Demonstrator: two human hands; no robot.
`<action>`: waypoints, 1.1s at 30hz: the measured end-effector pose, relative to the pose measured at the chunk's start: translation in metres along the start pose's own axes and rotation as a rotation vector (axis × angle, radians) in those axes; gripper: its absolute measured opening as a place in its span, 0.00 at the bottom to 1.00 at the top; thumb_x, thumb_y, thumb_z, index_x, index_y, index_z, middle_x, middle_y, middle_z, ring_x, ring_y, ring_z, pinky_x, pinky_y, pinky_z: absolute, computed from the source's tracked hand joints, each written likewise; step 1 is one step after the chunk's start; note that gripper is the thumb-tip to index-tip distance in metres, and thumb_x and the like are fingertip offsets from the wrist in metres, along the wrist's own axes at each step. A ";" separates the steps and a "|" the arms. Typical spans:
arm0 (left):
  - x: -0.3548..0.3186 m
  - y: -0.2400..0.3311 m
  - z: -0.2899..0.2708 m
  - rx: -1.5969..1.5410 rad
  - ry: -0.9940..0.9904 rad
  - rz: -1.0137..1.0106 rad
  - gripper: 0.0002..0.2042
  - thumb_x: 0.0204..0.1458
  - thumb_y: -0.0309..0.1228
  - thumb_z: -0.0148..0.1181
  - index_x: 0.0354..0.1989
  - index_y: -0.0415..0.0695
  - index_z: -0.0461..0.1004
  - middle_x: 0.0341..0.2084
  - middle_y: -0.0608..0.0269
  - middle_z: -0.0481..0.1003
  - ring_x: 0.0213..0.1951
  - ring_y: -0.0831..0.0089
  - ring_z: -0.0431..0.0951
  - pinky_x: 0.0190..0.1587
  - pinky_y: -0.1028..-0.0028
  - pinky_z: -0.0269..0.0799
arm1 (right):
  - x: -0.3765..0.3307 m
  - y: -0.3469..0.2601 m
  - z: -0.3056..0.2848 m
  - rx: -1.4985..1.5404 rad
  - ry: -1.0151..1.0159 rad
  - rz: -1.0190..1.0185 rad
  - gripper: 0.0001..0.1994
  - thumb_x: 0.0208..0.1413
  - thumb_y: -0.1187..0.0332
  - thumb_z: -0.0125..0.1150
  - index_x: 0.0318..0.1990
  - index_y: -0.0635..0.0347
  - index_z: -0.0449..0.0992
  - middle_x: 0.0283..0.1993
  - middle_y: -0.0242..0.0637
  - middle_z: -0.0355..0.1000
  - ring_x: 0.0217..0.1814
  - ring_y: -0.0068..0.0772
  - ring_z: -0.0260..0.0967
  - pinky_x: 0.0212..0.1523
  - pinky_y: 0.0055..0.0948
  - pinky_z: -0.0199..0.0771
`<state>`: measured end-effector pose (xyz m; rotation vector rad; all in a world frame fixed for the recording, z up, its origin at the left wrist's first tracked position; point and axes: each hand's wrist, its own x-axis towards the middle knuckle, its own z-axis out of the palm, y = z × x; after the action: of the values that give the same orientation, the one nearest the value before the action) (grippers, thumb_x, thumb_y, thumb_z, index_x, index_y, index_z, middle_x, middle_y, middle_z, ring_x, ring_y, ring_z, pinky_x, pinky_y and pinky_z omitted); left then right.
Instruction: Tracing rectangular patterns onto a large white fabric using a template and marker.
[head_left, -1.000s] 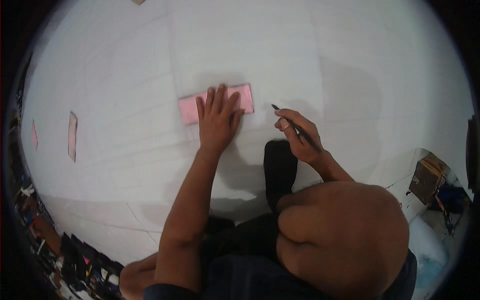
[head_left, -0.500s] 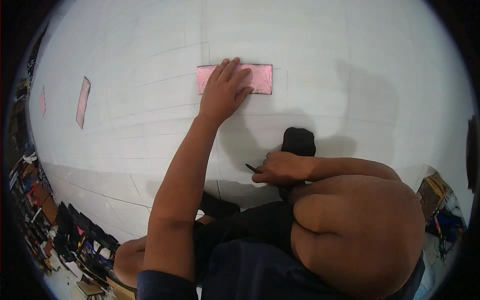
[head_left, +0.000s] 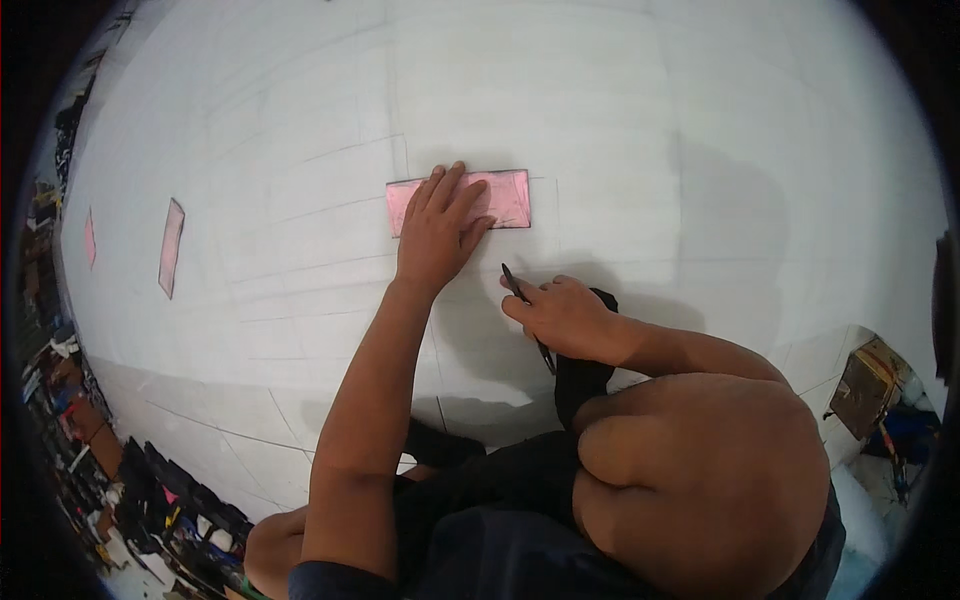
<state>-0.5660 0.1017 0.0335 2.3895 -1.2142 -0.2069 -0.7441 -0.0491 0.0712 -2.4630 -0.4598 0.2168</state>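
Note:
My left hand (head_left: 437, 235) lies flat with its fingers spread over a pink rectangular piece (head_left: 510, 200) with dark edges, pressing it against a large white sheet (head_left: 620, 120). Below and to the right of the piece, my right hand (head_left: 570, 318) grips a slim black pen (head_left: 514, 286). The pen's upper end points toward the piece but stays apart from it. My left fingers cover part of the pink surface.
Thin drawn lines run across the white sheet. Farther left lie a narrow pink strip (head_left: 172, 248) and a smaller pink piece (head_left: 90, 238). Assorted clutter (head_left: 100, 440) fills the left edge. A brownish box (head_left: 868, 385) stands at the right, beyond my bent knee.
My right hand has moved up and nearer the pink piece, and the pen has swung more upright. My left hand stays on the piece. The whole view has shifted slightly.

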 end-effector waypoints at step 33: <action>0.011 0.020 0.023 0.136 0.075 -0.126 0.28 0.61 0.38 0.59 0.70 0.51 0.63 0.71 0.44 0.56 0.72 0.40 0.54 0.72 0.45 0.47 | 0.057 0.138 -0.031 -0.145 0.723 0.535 0.21 0.49 0.52 0.75 0.42 0.54 0.74 0.37 0.34 0.70 0.40 0.40 0.68 0.43 0.39 0.61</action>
<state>-0.5811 0.0751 0.0232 2.5689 -1.0760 -0.0747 -0.6457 -0.1481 0.0105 -2.5353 0.5074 -0.5006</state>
